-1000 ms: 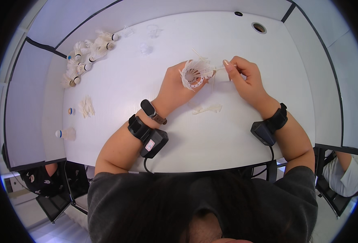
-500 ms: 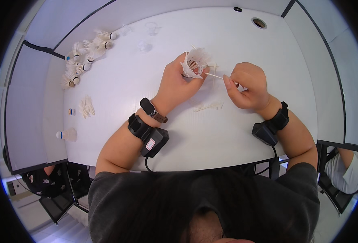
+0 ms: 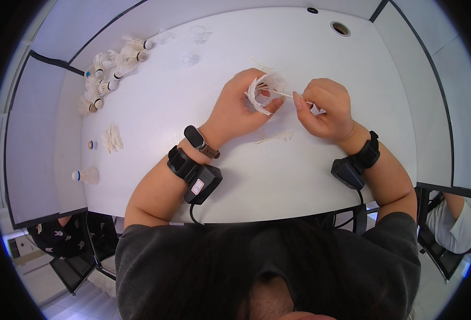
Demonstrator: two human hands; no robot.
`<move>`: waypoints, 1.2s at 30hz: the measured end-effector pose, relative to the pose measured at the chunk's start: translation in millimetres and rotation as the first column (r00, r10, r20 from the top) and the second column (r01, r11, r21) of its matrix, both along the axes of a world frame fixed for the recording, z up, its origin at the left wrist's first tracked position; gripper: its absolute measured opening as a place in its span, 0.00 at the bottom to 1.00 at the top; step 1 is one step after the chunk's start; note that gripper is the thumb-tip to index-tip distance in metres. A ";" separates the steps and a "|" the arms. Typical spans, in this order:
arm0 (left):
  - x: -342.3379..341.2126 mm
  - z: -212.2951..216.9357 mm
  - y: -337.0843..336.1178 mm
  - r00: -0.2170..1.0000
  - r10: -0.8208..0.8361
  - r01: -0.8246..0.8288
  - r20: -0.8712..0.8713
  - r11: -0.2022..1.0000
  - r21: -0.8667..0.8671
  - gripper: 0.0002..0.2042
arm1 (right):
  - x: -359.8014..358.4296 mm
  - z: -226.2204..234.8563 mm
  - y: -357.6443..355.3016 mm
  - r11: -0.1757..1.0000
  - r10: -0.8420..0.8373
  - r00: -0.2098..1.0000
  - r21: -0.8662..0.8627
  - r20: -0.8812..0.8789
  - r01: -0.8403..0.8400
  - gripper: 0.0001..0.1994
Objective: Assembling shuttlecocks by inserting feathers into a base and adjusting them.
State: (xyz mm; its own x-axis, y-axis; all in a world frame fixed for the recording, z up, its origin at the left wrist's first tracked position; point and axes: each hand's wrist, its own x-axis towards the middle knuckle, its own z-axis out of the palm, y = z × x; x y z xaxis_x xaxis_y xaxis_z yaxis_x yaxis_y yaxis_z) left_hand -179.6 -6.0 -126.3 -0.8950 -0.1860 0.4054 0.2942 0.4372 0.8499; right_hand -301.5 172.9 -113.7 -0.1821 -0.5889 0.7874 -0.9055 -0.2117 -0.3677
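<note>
Both hands have shifted slightly nearer since half a second ago: the left hand (image 3: 235, 109) cups a white feather shuttlecock (image 3: 262, 93) just above the middle of the white table (image 3: 155, 112), while the right hand (image 3: 326, 109) pinches a thin feather shaft (image 3: 283, 95) at its skirt. Light and brittle, the shuttlecock looks best held around its skirt, as here. More shuttlecocks (image 3: 105, 80) lie far left near the edge, a loose feather (image 3: 275, 138) nearer; open tabletop lies beyond the hands.
</note>
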 end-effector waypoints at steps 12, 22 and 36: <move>-2.8 -3.8 -5.3 0.993 -0.008 -0.017 -0.114 0.975 -0.220 0.17 | 1.3 1.9 0.8 0.999 0.042 0.999 0.031 -0.016 -0.041 0.12; -3.3 -5.3 -5.8 0.990 -0.023 -0.009 -0.137 0.974 -0.227 0.18 | 2.1 1.5 0.3 0.998 0.051 0.999 0.024 -0.016 -0.050 0.12; -1.4 -5.3 -3.3 0.997 -0.002 -0.010 -0.077 0.988 -0.157 0.17 | 2.2 -1.6 0.7 0.998 0.053 0.998 0.030 0.015 -0.054 0.13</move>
